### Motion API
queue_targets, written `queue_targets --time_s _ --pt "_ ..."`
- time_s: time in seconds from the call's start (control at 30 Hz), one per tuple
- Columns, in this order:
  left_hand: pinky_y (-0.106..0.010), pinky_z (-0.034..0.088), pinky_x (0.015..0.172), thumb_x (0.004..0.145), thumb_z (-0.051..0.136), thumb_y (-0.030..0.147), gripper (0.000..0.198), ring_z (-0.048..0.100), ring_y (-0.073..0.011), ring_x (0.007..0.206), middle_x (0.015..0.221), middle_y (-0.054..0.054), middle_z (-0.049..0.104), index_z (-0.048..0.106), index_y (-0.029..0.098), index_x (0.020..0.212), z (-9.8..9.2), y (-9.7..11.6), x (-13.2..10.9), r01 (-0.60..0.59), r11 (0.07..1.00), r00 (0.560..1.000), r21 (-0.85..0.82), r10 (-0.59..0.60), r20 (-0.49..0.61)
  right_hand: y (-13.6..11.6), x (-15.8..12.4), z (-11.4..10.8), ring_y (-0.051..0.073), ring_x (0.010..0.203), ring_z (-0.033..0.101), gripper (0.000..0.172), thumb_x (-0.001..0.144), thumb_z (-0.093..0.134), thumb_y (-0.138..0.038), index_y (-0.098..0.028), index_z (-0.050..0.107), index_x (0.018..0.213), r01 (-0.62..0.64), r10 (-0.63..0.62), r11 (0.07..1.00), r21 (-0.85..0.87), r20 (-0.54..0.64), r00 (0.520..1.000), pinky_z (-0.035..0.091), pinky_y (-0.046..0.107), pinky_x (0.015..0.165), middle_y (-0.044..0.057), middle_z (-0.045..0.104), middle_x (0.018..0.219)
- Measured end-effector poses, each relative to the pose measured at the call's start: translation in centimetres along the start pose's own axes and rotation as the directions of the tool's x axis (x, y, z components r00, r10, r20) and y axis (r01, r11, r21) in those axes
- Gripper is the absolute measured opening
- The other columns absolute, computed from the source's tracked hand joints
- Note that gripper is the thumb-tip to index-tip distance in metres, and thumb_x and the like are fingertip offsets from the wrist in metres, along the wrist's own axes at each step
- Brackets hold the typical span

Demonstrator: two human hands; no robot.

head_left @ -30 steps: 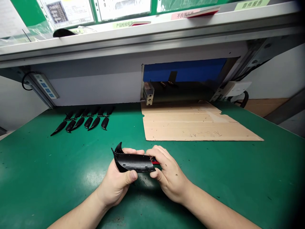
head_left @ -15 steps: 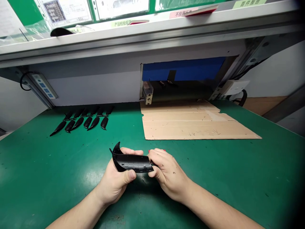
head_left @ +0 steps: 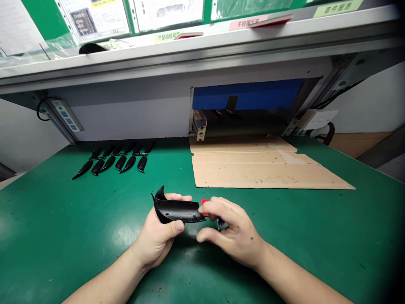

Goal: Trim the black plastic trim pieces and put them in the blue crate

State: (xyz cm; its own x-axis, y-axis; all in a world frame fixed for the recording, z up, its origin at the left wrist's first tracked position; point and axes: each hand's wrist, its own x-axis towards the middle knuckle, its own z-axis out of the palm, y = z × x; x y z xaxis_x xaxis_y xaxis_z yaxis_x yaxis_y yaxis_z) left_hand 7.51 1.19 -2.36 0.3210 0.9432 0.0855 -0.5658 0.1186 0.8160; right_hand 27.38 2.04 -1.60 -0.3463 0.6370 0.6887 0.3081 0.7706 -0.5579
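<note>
Left hand closed on a black curved part, thumb pressed on its near edge, fingers wrapped behind. Right hand half curled, fingertips at the part's right tip and pinching a small red item, thumb stretched out beneath. Part glossy, long and arched, hooked upward at its left end, held over the green table, in front of the cardboard sheet, near its left corner. Left of the cardboard, a row of slim black pieces.

Curved black part in left hand
</note>
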Motion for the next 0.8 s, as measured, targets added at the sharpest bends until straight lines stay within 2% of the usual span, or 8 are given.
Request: queue_targets --time_s 0.07,0.17,0.33,0.57,0.63,0.7,0.73,0.8 --pt "-0.031 0.042 0.100 0.069 0.084 0.020 0.053 0.058 -0.0199 0.112 0.123 -0.006 0.062 0.058 0.024 0.115 0.0 -0.4 0.1 0.062 0.997 0.998 -0.052 -0.063 -0.028 -0.2 -0.1 0.3 0.015 0.063 0.045 0.016 0.097 0.057 -0.036 -0.021 0.062 0.092 0.037 -0.037 0.998 -0.055 0.011 0.999 0.035 0.028 0.059 0.000 0.053 0.069" --pt "-0.032 0.040 0.102 0.070 0.084 0.028 0.056 0.056 -0.0203 0.115 0.127 -0.007 0.059 0.058 0.025 0.119 -0.1 -0.9 0.5 0.108 0.982 0.990 -0.156 -0.120 -0.068 -0.7 -0.3 1.3 0.015 0.063 0.047 0.013 0.096 0.055 -0.025 -0.021 0.062 0.086 -0.090 0.090 0.996 0.019 -0.042 0.995 0.035 0.028 0.059 0.000 0.052 0.071" --pt "-0.038 0.031 0.113 0.065 0.085 0.041 0.053 0.048 -0.0216 0.126 0.134 -0.006 0.053 0.061 0.027 0.110 0.0 -0.9 0.8 0.024 0.951 0.993 -0.308 -0.057 -0.099 -2.0 -0.7 3.2 0.017 0.071 0.050 0.007 0.091 0.059 -0.022 -0.021 0.058 0.084 -0.280 0.277 0.956 0.091 0.036 0.960 0.039 0.028 0.062 0.001 0.051 0.081" --pt "-0.040 0.025 0.116 0.070 0.081 0.041 0.042 0.044 -0.0225 0.130 0.131 -0.004 0.054 0.060 0.028 0.104 0.0 -0.8 0.6 -0.003 0.963 0.999 -0.269 0.012 0.033 -2.4 -0.6 3.6 0.016 0.081 0.054 0.008 0.090 0.054 -0.015 -0.023 0.055 0.091 -0.238 0.227 0.966 0.097 0.107 0.968 0.043 0.028 0.070 0.002 0.055 0.098" --pt "-0.043 0.027 0.115 0.074 0.076 0.047 0.049 0.046 -0.0235 0.129 0.132 -0.004 0.053 0.055 0.030 0.115 -0.4 0.6 1.2 -0.080 0.986 0.994 -0.149 0.090 0.065 -1.9 -0.3 3.1 0.017 0.082 0.055 0.008 0.092 0.052 -0.015 -0.023 0.055 0.093 -0.198 0.188 0.975 0.097 0.102 0.977 0.044 0.028 0.072 0.003 0.056 0.098" --pt "-0.045 0.031 0.112 0.078 0.072 0.049 0.051 0.049 -0.0247 0.125 0.130 -0.005 0.054 0.052 0.031 0.122 -0.8 3.2 1.7 -0.261 0.950 0.965 0.169 0.251 0.077 -1.4 -0.2 2.4 0.017 0.082 0.055 0.008 0.094 0.050 -0.017 -0.023 0.055 0.093 -0.145 0.138 0.989 0.040 0.134 0.981 0.046 0.028 0.071 0.004 0.057 0.098" --pt "-0.046 0.033 0.111 0.080 0.070 0.047 0.048 0.051 -0.0255 0.122 0.127 -0.006 0.056 0.053 0.030 0.121 -0.9 4.8 1.7 -0.342 0.847 0.939 0.408 0.326 0.110 -1.2 -0.2 2.1 0.017 0.081 0.056 0.009 0.094 0.049 -0.017 -0.023 0.056 0.093 -0.102 0.101 0.995 -0.002 0.170 0.980 0.046 0.028 0.070 0.004 0.057 0.100" --pt "-0.045 0.035 0.108 0.081 0.070 0.042 0.037 0.055 -0.0270 0.117 0.120 -0.007 0.062 0.059 0.026 0.114 -0.8 7.6 1.1 -0.371 0.409 0.911 0.834 0.333 0.242 -0.7 -0.6 1.8 0.018 0.082 0.058 0.011 0.096 0.047 -0.019 -0.024 0.057 0.095 0.016 0.009 0.996 -0.091 0.270 0.963 0.049 0.028 0.068 0.005 0.058 0.106"
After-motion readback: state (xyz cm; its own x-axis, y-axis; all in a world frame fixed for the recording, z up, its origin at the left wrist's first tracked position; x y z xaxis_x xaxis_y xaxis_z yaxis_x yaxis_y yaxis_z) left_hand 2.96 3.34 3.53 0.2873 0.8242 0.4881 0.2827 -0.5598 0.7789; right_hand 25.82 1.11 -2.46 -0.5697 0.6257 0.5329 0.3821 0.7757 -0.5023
